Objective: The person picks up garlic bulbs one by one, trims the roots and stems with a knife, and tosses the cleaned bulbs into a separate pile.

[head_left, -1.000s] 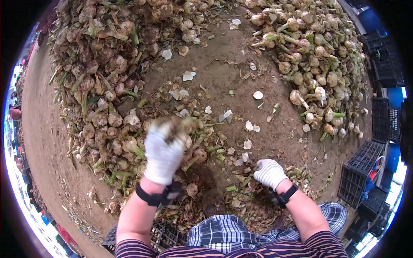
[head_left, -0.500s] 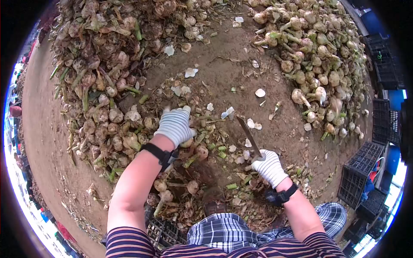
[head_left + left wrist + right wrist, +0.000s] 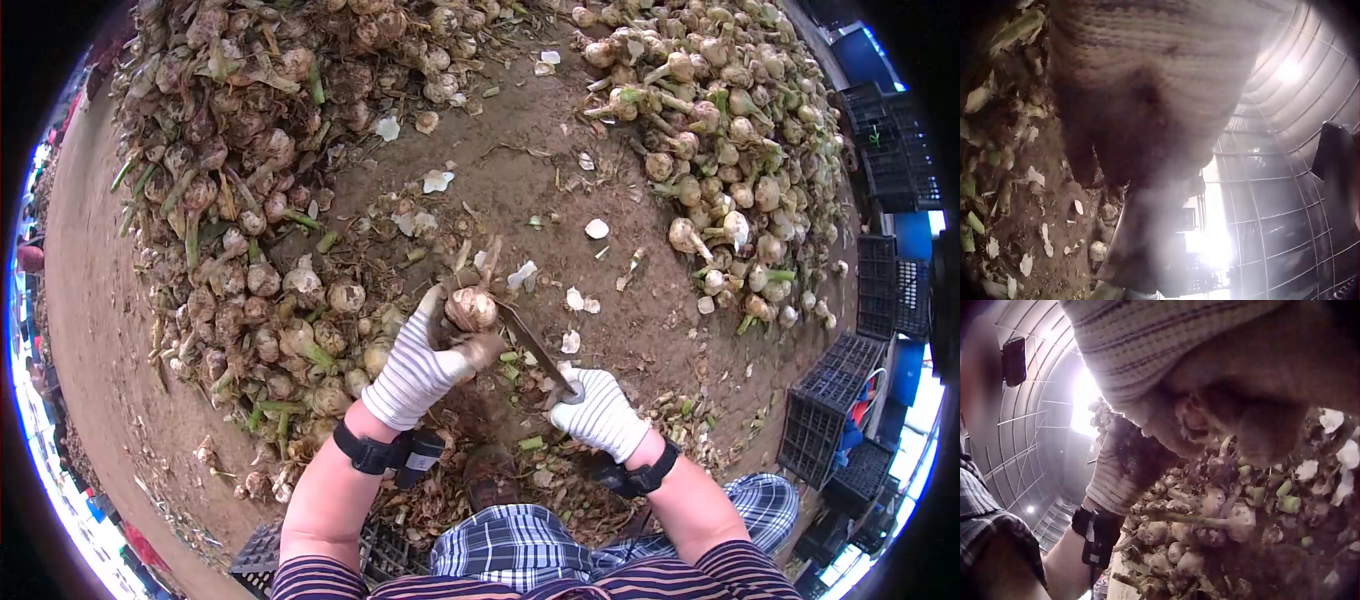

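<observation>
My left hand (image 3: 412, 368), in a striped white work glove, grips a garlic bulb (image 3: 474, 309) over the ground in the head view. The bulb's pale, cut-looking side faces up, and a dry stalk shows beyond it. My gloved right hand (image 3: 606, 416) holds a knife (image 3: 537, 345) by its handle, the blade slanting up and left to the bulb's edge. In the right wrist view the left glove (image 3: 1116, 481) appears behind the right glove (image 3: 1129, 347). The left wrist view is mostly filled by the soiled left glove (image 3: 1160, 44).
A big heap of untrimmed garlic (image 3: 240, 200) lies at the left, another pile of garlic (image 3: 745, 150) at the upper right. Stalk pieces and pale skins (image 3: 597, 229) litter the dirt. Black plastic crates (image 3: 830, 400) line the right side; another crate (image 3: 390, 548) stands by my left leg.
My left hand first moved over the left heap, then came back toward the middle with a garlic bulb. The right hand rose slightly left, bringing the knife blade to that bulb.
</observation>
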